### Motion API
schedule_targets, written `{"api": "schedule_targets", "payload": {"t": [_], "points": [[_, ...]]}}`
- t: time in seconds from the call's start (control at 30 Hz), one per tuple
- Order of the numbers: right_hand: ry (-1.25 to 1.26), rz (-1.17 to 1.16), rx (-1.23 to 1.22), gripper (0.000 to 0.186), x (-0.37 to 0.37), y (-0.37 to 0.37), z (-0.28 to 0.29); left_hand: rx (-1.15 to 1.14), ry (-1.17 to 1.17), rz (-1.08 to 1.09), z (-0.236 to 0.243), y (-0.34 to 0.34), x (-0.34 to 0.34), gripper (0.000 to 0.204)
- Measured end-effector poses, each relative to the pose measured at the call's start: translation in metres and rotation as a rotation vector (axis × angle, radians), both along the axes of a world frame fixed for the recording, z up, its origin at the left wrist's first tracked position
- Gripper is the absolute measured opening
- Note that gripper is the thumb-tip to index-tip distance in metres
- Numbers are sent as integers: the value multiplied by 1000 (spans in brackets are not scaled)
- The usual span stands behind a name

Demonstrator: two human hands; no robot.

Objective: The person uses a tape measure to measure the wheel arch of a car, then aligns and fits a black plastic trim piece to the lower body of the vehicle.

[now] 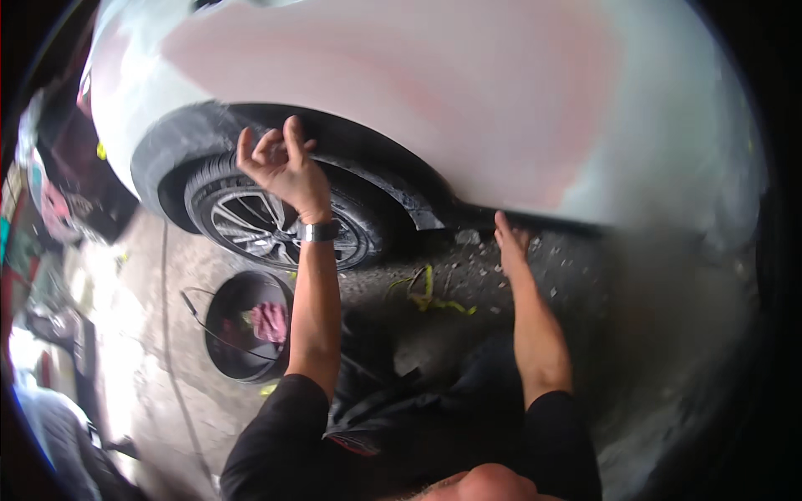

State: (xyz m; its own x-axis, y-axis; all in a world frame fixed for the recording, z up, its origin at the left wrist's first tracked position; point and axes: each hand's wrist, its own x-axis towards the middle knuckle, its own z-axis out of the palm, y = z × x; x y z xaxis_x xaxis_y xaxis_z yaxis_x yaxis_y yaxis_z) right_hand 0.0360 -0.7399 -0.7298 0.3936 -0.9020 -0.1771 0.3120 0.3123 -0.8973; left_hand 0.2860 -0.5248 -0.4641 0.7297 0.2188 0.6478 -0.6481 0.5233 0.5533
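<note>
A pale car body panel with reddish-pink patches fills the upper view. Below it, a dark, dusty wheel arch trim curves over a tyre with a multi-spoke wheel. My left hand, with a metal-look watch on its wrist, is raised in front of the arch. Its fingers are apart and loosely bent, with nothing visible in them. Lower and to the right, my right hand is at the dark lower edge of the body, fingers stretched out; contact there is unclear.
Left of my left forearm stands a black bucket with a pink cloth inside and a thin cable across it. Crumpled yellow-green strips and debris lie under the sill. A dark line runs along the floor. Another dark vehicle is at far left.
</note>
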Motion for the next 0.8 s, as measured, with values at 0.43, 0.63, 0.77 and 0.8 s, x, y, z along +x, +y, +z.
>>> {"api": "schedule_targets", "payload": {"t": [0.43,0.63,0.77,0.8], "points": [[32,-72,36,78,-6,-10,-1,144,137,97,-19,-11,-39,95],[64,-95,63,100,-8,-9,3,157,119,136,-22,-13,-38,79],[90,-130,110,103,-7,-4,10,110,145,91,-24,-15,-39,80],[80,-89,101,100,-9,-6,12,91,133,98,-24,-15,-38,77]]}}
